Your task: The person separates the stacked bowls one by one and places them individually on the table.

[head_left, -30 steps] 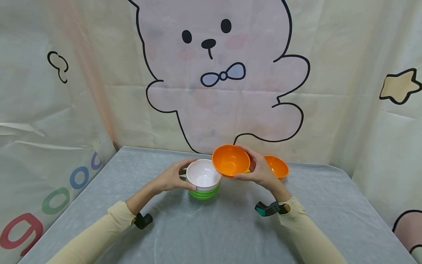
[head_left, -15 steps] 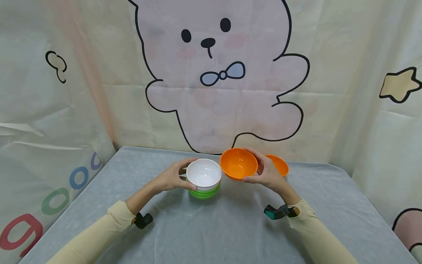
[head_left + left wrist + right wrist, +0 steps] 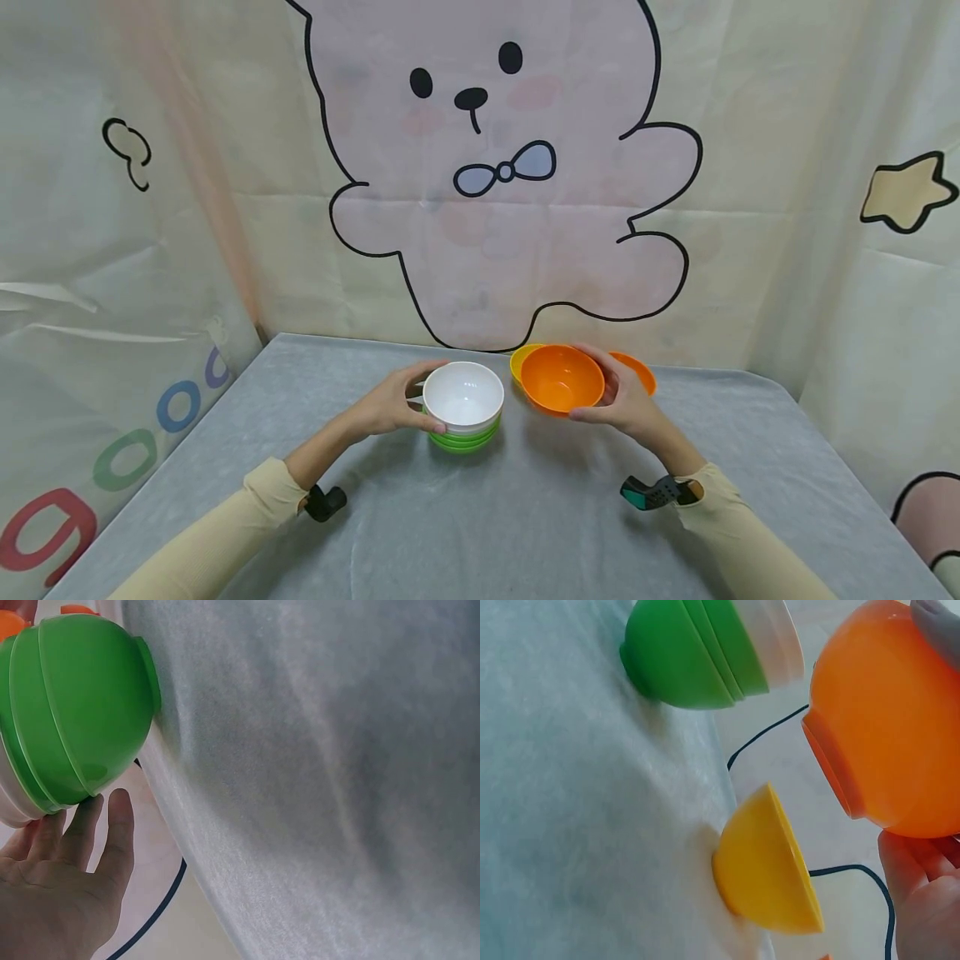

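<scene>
A white bowl sits at the top of a stack, nested in several green bowls. My left hand holds this stack from the left side, thumb at the front and fingers round the back near the white rim. To the right, my right hand grips an orange bowl by its side, thumb in front. The right wrist view shows that orange bowl raised off the cloth, its base visible. A yellow bowl stands behind it, mostly covered in the head view.
Another orange bowl is at the back right, partly hidden by my right hand. Grey cloth covers the table. A curtain with a cartoon bear hangs right behind the table's back edge.
My right hand has moved the orange bowl to the right and slightly down, away from the stack. More of the yellow bowl shows on its left. The left hand stays put.
</scene>
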### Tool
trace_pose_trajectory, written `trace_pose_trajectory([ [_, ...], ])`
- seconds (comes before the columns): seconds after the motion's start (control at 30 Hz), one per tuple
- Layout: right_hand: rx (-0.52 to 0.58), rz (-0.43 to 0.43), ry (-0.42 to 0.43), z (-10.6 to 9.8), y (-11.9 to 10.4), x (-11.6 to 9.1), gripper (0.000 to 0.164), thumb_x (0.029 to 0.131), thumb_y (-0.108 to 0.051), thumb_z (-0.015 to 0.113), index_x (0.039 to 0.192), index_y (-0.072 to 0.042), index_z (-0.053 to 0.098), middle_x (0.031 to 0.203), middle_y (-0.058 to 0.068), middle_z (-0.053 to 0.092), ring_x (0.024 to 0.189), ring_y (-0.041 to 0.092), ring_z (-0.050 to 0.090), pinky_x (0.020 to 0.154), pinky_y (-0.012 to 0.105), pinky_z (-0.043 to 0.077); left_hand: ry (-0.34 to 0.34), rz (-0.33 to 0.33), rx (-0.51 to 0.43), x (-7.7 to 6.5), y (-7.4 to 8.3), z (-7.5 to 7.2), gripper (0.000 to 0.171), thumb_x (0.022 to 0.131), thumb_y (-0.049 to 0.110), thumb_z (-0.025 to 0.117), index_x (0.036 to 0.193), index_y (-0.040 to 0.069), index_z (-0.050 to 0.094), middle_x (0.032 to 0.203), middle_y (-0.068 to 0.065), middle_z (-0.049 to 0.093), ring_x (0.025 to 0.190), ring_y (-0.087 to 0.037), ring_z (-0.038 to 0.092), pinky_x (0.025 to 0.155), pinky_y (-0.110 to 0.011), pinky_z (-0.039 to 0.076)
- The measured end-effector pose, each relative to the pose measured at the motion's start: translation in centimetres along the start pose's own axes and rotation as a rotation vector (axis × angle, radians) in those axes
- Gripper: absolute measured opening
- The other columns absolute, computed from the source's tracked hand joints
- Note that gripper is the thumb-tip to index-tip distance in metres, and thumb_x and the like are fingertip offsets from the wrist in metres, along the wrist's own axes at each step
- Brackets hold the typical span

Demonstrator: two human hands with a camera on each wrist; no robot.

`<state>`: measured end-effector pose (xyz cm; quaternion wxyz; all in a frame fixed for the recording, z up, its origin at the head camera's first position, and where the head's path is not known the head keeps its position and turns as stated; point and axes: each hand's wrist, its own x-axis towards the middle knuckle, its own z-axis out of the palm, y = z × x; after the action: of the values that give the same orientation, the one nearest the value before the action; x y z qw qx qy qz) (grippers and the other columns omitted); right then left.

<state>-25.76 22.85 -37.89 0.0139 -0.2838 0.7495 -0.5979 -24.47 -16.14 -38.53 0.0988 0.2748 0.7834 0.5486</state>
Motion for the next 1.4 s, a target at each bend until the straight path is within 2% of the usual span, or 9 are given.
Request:
trace_pose_trajectory([
  [0.4, -0.074, 0.028, 0.062, -2.1, 0.9, -2.2, 0.084, 0.079, -0.003, 0.088, 0.15, -0.002, 0.043, 0.145, 0.016, 0.044, 0.125, 0.034, 0.049, 0.092, 0.029, 0.053, 0.0, -0.003, 0.011, 0.0, 0.2, 0.1, 0.094, 0.078, 0.015, 0.091, 0.156, 0.008, 0.039, 0.147, -0.012, 0.049, 0.134, -0.037, 0.047, 0.097, -0.046, 0.052],
  [0.6, -0.09, 0.042, 0.056, -3.1, 1.3, -3.1, 0.081, 0.08, -0.003, 0.087, 0.149, -0.004, 0.044, 0.147, 0.013, 0.043, 0.125, 0.033, 0.048, 0.093, 0.028, 0.053, -0.004, -0.01, 0.003, 0.0, 0.2, 0.2, 0.094, 0.078, 0.014, 0.091, 0.156, 0.008, 0.038, 0.147, -0.012, 0.049, 0.135, -0.036, 0.047, 0.098, -0.046, 0.052],
  [0.73, -0.092, 0.035, 0.057, -3.9, 1.5, -3.9, 0.081, 0.081, 0.0, 0.086, 0.15, -0.003, 0.044, 0.146, 0.016, 0.044, 0.123, 0.031, 0.05, 0.093, 0.027, 0.053, -0.003, -0.015, -0.001, 0.0, 0.2, 0.2, 0.094, 0.078, 0.013, 0.091, 0.156, 0.007, 0.038, 0.147, -0.012, 0.048, 0.135, -0.037, 0.046, 0.098, -0.047, 0.051],
  [1.13, -0.13, 0.032, 0.081, -5.5, 1.7, -5.4, 0.082, 0.082, 0.003, 0.083, 0.152, 0.001, 0.039, 0.146, 0.023, 0.044, 0.119, 0.015, 0.053, 0.094, 0.022, 0.05, -0.007, 0.008, -0.004, 0.0, -0.1, 0.1, 0.094, 0.078, 0.014, 0.092, 0.156, 0.008, 0.039, 0.147, -0.011, 0.049, 0.134, -0.036, 0.047, 0.097, -0.044, 0.053],
  [1.4, -0.152, 0.049, 0.103, -6.4, 1.9, -6.2, 0.085, 0.083, 0.003, 0.083, 0.154, 0.0, 0.037, 0.147, 0.021, 0.043, 0.12, 0.012, 0.052, 0.093, 0.021, 0.051, -0.003, 0.006, 0.003, 0.0, -0.2, 0.0, 0.093, 0.078, 0.015, 0.092, 0.155, 0.009, 0.04, 0.147, -0.009, 0.049, 0.135, -0.035, 0.046, 0.097, -0.044, 0.052],
])
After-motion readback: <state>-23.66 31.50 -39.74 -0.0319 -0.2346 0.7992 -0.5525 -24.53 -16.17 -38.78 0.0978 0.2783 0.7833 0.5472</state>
